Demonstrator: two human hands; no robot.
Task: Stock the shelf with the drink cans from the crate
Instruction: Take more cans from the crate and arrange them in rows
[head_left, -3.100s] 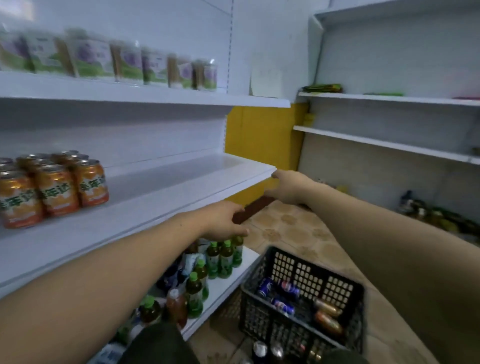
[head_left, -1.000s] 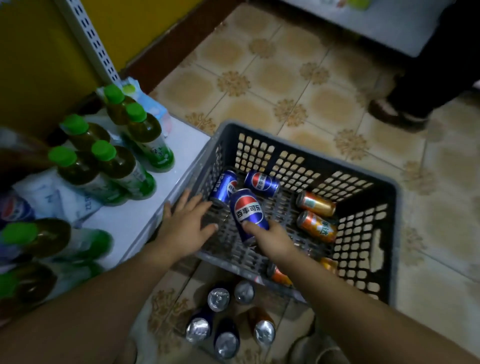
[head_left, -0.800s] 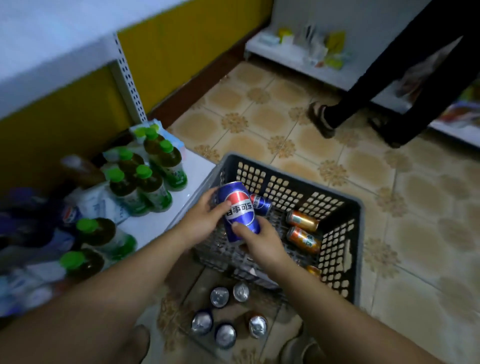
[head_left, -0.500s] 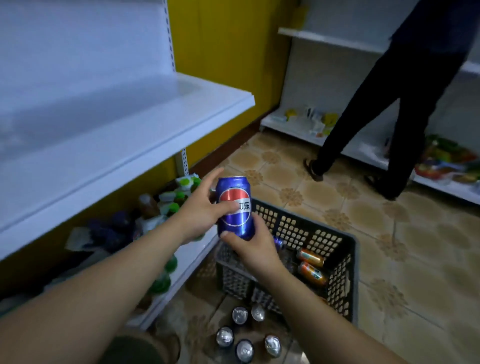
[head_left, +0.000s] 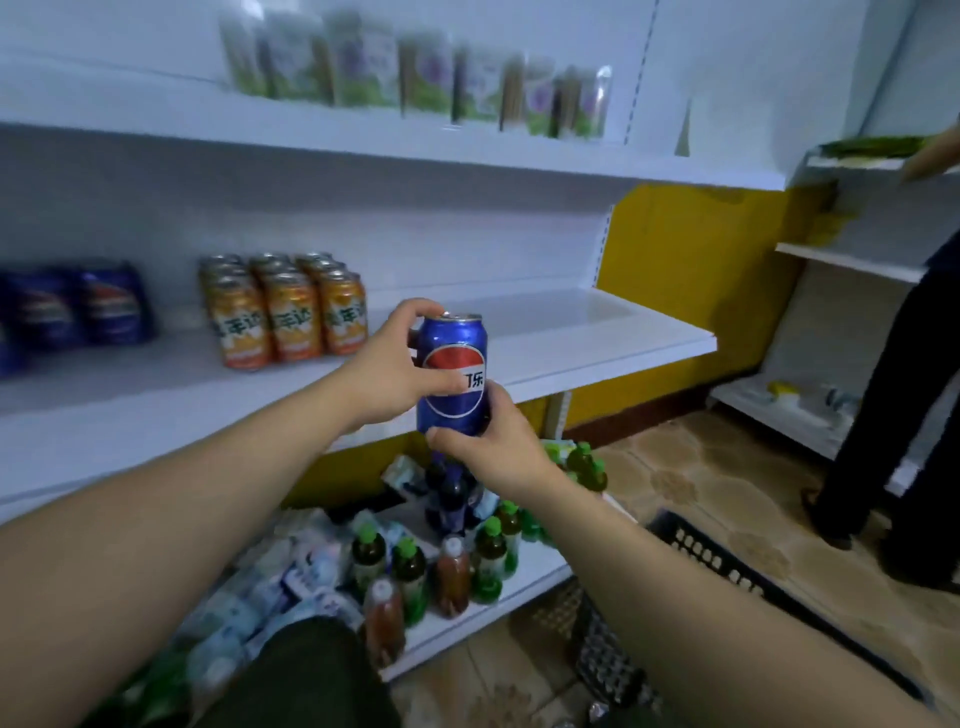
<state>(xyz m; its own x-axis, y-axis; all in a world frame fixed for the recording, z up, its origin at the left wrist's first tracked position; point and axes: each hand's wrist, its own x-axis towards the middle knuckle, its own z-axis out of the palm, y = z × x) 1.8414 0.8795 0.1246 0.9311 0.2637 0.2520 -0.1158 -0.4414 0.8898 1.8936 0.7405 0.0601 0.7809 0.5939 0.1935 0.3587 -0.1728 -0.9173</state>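
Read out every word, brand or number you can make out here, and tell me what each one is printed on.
"可乐", on the blue can gripped by the left hand and right hand; the left thumb covers what comes before it.
"年达", on the front orange cans on the middle shelf.
Too blurred to read: the dark blue items at far left, the packs on the top shelf, the bottles below.
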